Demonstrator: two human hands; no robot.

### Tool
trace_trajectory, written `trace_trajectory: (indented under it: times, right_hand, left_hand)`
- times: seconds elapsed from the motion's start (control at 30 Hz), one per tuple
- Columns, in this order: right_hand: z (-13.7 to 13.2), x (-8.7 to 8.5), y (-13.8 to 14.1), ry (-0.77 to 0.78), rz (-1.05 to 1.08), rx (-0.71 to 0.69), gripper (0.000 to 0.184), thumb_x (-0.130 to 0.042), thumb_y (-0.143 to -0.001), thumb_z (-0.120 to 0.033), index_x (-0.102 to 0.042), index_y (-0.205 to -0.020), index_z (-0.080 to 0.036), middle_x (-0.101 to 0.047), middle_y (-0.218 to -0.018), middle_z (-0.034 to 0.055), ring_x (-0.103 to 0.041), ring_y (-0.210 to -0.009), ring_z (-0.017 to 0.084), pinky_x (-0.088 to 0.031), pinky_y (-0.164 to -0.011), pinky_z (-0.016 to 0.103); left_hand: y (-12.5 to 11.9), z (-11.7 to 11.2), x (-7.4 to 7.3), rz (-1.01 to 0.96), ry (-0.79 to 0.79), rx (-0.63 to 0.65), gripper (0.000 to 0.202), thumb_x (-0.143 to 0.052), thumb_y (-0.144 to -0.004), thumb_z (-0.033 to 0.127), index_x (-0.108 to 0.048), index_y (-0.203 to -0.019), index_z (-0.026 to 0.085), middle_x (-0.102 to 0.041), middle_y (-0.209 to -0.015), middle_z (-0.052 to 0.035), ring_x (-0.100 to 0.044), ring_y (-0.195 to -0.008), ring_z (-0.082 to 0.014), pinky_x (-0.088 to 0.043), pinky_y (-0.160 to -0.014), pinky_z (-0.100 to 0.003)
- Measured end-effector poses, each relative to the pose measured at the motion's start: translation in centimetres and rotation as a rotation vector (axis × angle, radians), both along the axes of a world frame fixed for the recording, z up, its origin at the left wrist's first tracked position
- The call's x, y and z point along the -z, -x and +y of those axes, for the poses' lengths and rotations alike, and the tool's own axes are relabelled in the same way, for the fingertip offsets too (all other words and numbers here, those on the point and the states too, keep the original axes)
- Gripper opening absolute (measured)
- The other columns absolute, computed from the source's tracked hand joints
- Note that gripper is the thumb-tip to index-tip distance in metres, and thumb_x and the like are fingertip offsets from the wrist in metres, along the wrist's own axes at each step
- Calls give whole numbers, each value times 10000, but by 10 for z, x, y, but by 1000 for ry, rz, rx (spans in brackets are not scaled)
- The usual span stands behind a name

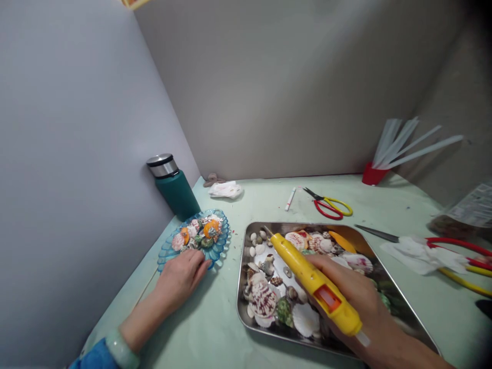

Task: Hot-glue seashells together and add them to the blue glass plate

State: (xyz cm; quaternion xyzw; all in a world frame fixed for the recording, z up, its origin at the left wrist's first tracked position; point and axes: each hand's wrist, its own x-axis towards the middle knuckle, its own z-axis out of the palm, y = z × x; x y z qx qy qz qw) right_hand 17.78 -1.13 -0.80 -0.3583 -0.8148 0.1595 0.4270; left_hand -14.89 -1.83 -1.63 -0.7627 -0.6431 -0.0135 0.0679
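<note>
A yellow glue gun [300, 266] is gripped in my right hand [357, 302], its thin metal nozzle pointing up and left, with a clear glue stick poking out of its rear end. Beneath it lies a metal tray [243, 307] filled with shells, among them a striped scallop [262, 300] and a white scallop [306, 319]. At the near edge of a scalloped blue plate [221, 256], my left hand [180, 274] is closed over the rim, its fingertips partly hidden. Orange, pink and green shells [200, 233] form a cluster on that plate.
Behind the plate a green bottle [177, 192] leans against the wall. White tissue [226, 189], a marker [290, 199] and scissors [328, 204] lie farther back. At right are larger scissors [384, 234] with tissue around them and a red cup [372, 176] of glue sticks.
</note>
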Motion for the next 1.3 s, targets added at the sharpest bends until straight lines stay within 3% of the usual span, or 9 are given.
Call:
trace_trajectory:
  times: [0.13,0.37,0.47,0.53,0.67,0.83,1.1,1.3]
  right_hand:
    - [0,0,0,-20,13,-32,246,-473,-840,-259,-490,-1085,-274,-688,-892,18,-677,-740,203,-502,-573,251]
    - [1,3,0,-67,23,-55,173,-470,-854,-263,-491,-1025,-247,-675,-855,23,-667,-718,182,-490,-577,232]
    - [1,4,1,-69,35,-66,175,-461,-863,-275,-499,-1030,-243,-674,-851,24,-663,-705,176,-484,-571,231]
    - [2,5,2,-74,48,-68,171,-452,-871,-291,-501,-1028,-242,-675,-851,26,-661,-702,177,-481,-564,233]
    - [2,4,2,-58,44,-92,164,-449,-878,-294,-494,-1027,-241,-672,-852,27,-657,-695,175,-471,-555,238]
    - [2,6,1,-25,34,-120,171,-460,-875,-274,-492,-1039,-240,-665,-853,21,-648,-703,171,-469,-573,243]
    - [1,3,1,21,32,-150,171,-473,-867,-247,-500,-1036,-233,-657,-816,14,-626,-661,160,-456,-560,245]
    - [1,5,2,19,30,-159,176,-477,-860,-252,-491,-1034,-228,-652,-810,24,-628,-661,168,-457,-552,254]
  left_hand:
    - [5,4,0,5,-35,-64,447,-266,-921,414,-548,-653,194,-606,-666,-51,-556,-625,-175,-351,-599,-275]
    - [41,23,-23,6,-53,-244,458,-289,-894,454,-541,-610,199,-557,-511,-10,-500,-480,-151,-278,-480,-248]
    - [48,24,-24,10,-15,-220,316,-382,-865,401,-541,-681,199,-581,-574,-7,-526,-519,-154,-301,-485,-240]
    - [46,22,-18,13,3,-181,246,-402,-863,375,-560,-796,199,-628,-726,-34,-573,-622,-170,-348,-529,-241]
    - [38,18,-6,28,17,-125,280,-383,-880,396,-582,-915,202,-606,-980,-100,-603,-775,-225,-396,-602,-288]
    - [37,15,-1,16,39,-82,342,-411,-854,489,-576,-896,193,-614,-911,-102,-604,-712,-245,-402,-574,-312]
    - [28,14,3,-89,55,15,296,-386,-886,442,-564,-936,210,-617,-922,-57,-594,-800,-200,-430,-653,-279]
    - [24,24,-3,-122,22,59,237,-452,-860,379,-578,-777,196,-612,-811,-39,-576,-760,-180,-424,-691,-271]
